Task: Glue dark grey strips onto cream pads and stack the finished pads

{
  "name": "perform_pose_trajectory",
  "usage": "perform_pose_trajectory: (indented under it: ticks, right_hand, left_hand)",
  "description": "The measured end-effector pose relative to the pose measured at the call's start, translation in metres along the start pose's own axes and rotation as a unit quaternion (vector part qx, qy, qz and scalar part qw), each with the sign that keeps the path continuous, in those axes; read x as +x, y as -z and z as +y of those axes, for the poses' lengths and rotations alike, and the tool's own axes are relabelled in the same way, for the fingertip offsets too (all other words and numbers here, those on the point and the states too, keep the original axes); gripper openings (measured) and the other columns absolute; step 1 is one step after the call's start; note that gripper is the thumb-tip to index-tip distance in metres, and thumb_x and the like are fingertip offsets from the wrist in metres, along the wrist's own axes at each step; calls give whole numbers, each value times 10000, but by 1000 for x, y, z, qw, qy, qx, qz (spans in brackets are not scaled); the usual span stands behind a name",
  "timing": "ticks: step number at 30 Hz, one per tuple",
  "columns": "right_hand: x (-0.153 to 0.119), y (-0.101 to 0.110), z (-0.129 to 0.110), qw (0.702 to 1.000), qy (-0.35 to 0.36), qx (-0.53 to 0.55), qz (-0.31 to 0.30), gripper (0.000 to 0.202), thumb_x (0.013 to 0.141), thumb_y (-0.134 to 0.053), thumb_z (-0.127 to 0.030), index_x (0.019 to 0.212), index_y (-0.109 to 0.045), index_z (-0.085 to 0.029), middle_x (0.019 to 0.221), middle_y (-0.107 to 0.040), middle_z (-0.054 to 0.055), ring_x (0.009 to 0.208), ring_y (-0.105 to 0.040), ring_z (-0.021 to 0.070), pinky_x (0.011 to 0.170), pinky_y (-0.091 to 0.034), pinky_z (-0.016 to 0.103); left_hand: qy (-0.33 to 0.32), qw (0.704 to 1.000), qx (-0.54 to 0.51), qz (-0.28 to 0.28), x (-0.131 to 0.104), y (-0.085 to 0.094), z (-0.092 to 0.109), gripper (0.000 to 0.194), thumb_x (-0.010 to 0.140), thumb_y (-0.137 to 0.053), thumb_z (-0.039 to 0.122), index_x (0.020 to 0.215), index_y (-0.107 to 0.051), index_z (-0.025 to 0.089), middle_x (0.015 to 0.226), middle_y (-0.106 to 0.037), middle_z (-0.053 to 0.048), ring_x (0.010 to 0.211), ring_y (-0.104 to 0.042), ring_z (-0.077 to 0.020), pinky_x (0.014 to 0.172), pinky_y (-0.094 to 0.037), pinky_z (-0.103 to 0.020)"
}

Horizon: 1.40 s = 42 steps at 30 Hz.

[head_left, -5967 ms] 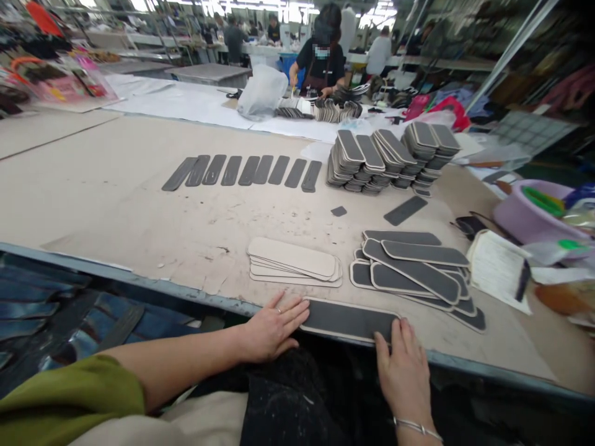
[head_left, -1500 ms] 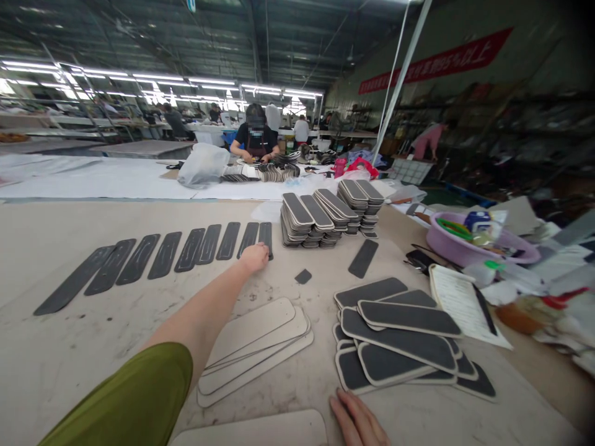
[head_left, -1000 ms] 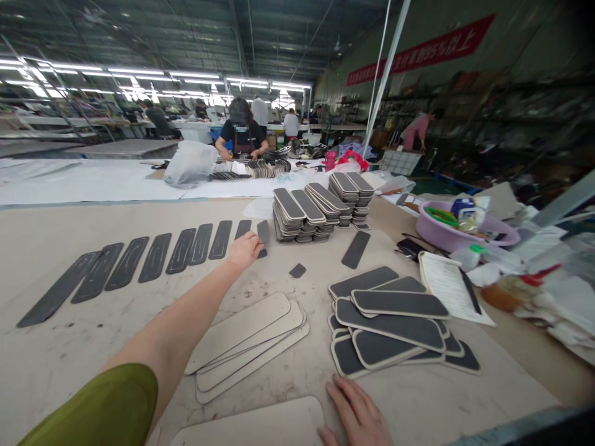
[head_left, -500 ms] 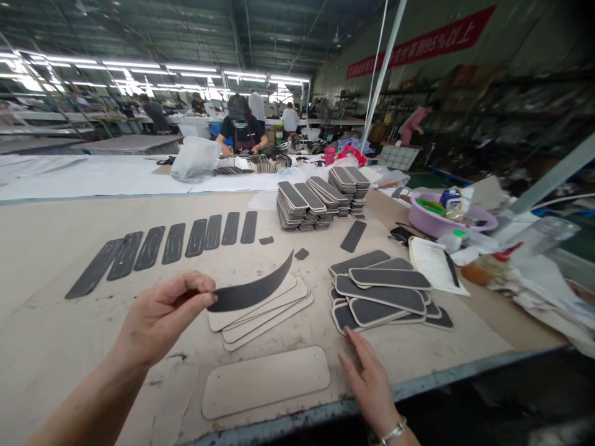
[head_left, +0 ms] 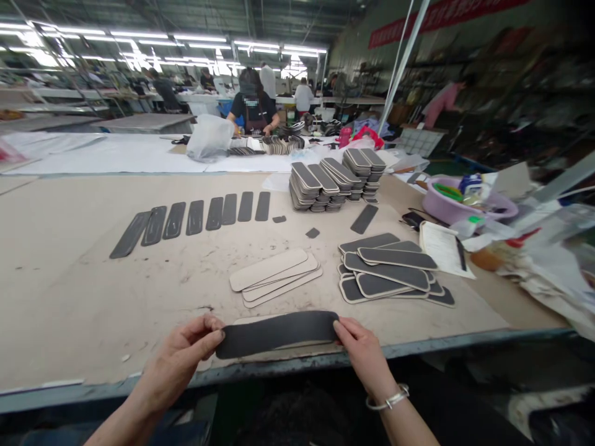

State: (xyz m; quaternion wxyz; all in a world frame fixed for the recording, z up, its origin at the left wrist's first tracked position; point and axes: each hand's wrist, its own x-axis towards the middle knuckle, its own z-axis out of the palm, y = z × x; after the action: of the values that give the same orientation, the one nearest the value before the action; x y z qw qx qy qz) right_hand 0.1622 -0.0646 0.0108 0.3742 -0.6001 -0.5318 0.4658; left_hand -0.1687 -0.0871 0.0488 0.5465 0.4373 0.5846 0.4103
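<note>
A dark grey flexible strip (head_left: 279,334) with rounded ends is stretched between my two hands near the table's front edge. My left hand (head_left: 188,350) pinches its left end, and my right hand (head_left: 360,347) grips the right end between thumb and fingers. Beneath the strip lies a beige rounded panel, mostly covered; whether the two touch I cannot tell. Just beyond sit several loose beige panels (head_left: 269,269), overlapping. To their right is a messy pile of beige-edged panels faced in dark grey (head_left: 390,266).
A row of glossy dark strips (head_left: 195,217) lies at the left. Stacked panels (head_left: 325,179) stand at the back. On the right are a purple basin (head_left: 465,204), a notepad (head_left: 441,248) and a bottle with a red tip (head_left: 502,251). A co-worker (head_left: 253,108) sits across the table.
My left hand has brought the strip down and right, over the single beige panel. My right hand, empty before, has taken hold of the strip's other end. The view has shifted.
</note>
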Motion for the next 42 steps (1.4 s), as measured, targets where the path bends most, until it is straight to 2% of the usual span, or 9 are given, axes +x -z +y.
perform_pose_trajectory:
  ticks: [2, 5, 7, 11, 18, 26, 33, 42]
  right_hand:
    - [-3, 3, 6, 999, -22, -37, 4, 376, 770, -558, -485, 945, -706, -187, 896, -682, 62, 822, -599, 215, 749, -468, 315]
    - [2, 3, 14, 996, -63, -66, 22, 449, 732, -584, -490, 1030, -662, -164, 759, -684, 33, 730, -613, 208, 712, -471, 319]
    - [9, 2, 17, 994, -74, -77, 32, 433, 724, -584, -489, 1000, -640, -161, 679, -666, 9, 666, -610, 193, 657, -461, 300]
    - [23, -2, 19, 985, -78, -144, 56, 287, 697, -600, -475, 797, -597, -206, 644, -665, -3, 651, -618, 185, 645, -436, 288]
    - [30, -6, 20, 965, -75, -245, 52, 267, 715, -564, -501, 698, -586, -235, 625, -655, -17, 637, -603, 175, 626, -409, 284]
    - [33, -3, 23, 940, -83, -328, 28, 351, 701, -536, -593, 704, -593, -248, 656, -664, -5, 656, -613, 203, 609, -401, 301]
    - [35, 0, 26, 934, -99, -344, 1, 396, 678, -530, -661, 704, -587, -271, 668, -660, -25, 656, -611, 203, 593, -400, 296]
    - [35, -1, 26, 942, -78, -327, 14, 395, 656, -557, -655, 691, -611, -265, 642, -652, -21, 632, -608, 196, 583, -400, 289]
  left_hand:
    - [39, 999, 27, 17, 0, -3, -10, 297, 731, -652, 444, 788, -575, 163, 592, -465, 37, 517, -373, -76, 475, -278, -183]
    - [78, 993, 62, 56, 6, -10, -18, 390, 652, -672, 520, 735, -549, 160, 513, -391, 72, 448, -288, -61, 437, -199, -184]
    - [83, 989, 91, 77, 13, -14, -20, 420, 592, -686, 545, 683, -535, 164, 493, -392, 74, 443, -305, -66, 438, -214, -189]
    - [51, 983, 155, 85, 30, -15, -22, 408, 524, -681, 544, 594, -530, 171, 518, -494, 36, 502, -432, -107, 487, -320, -215]
    - [58, 958, 276, 59, 43, -11, -34, 314, 627, -591, 485, 626, -559, 172, 521, -531, 30, 518, -475, -130, 529, -336, -237]
    - [48, 932, 354, 55, 44, -8, -45, 210, 699, -580, 384, 688, -609, 177, 572, -572, 15, 556, -513, -140, 527, -343, -239]
    - [59, 924, 371, 69, 41, -14, -40, 145, 705, -598, 322, 712, -613, 178, 575, -573, 17, 553, -525, -134, 522, -357, -234]
    - [50, 926, 368, 63, 40, -15, -41, 125, 719, -581, 304, 755, -585, 184, 617, -590, 11, 567, -544, -134, 539, -381, -236]
